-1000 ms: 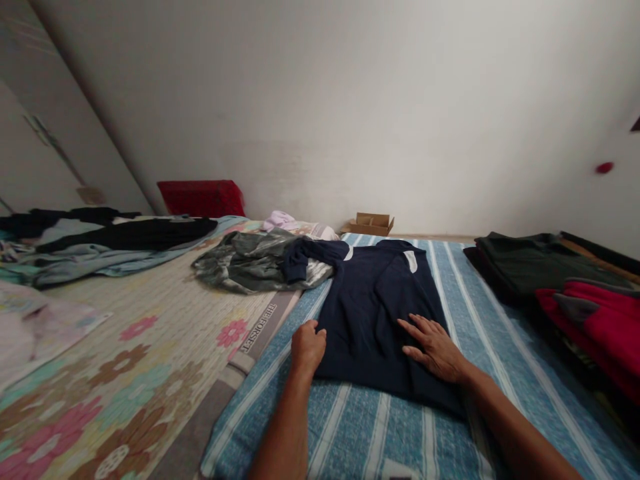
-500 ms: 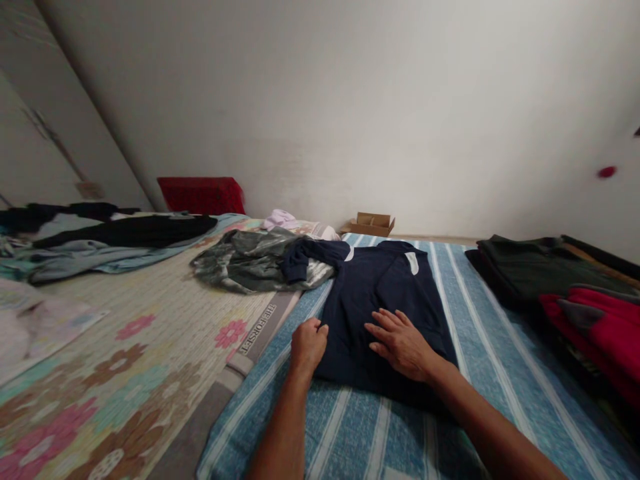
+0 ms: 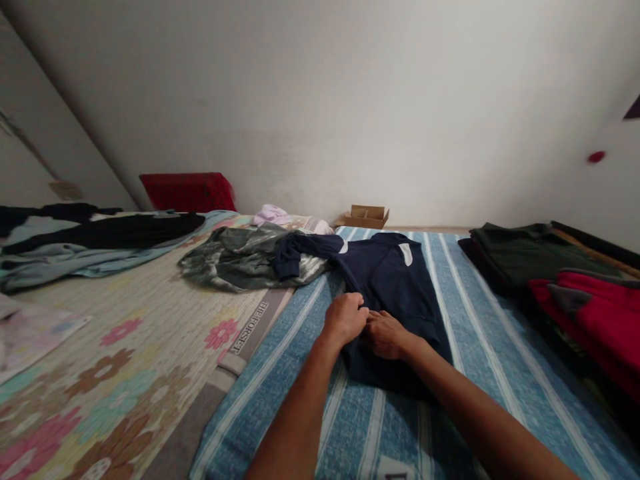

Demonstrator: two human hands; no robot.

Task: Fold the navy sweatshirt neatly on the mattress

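Observation:
A navy long-sleeved top (image 3: 400,293) with white patches at the shoulders lies on the blue striped bedcover. Its left edge is drawn inward, and one sleeve stretches left over a grey-green crumpled garment (image 3: 235,257). My left hand (image 3: 347,319) is closed on that left edge of the top. Right beside it, my right hand (image 3: 387,333) rests on the top's lower middle with its fingers curled into the cloth; the fingertips are partly hidden. The two hands almost touch.
Folded dark clothes (image 3: 525,250) and a folded pink-red garment (image 3: 595,310) are stacked at the right. An open cardboard box (image 3: 367,217) stands by the wall. More clothes (image 3: 115,233) lie on the flowered bedcover (image 3: 165,320) at left, near a red-covered object (image 3: 187,191).
My left hand has moved right, carrying the top's left edge inward. My right hand, flat and spread before, has shifted slightly left and curled its fingers. The view has turned a little right.

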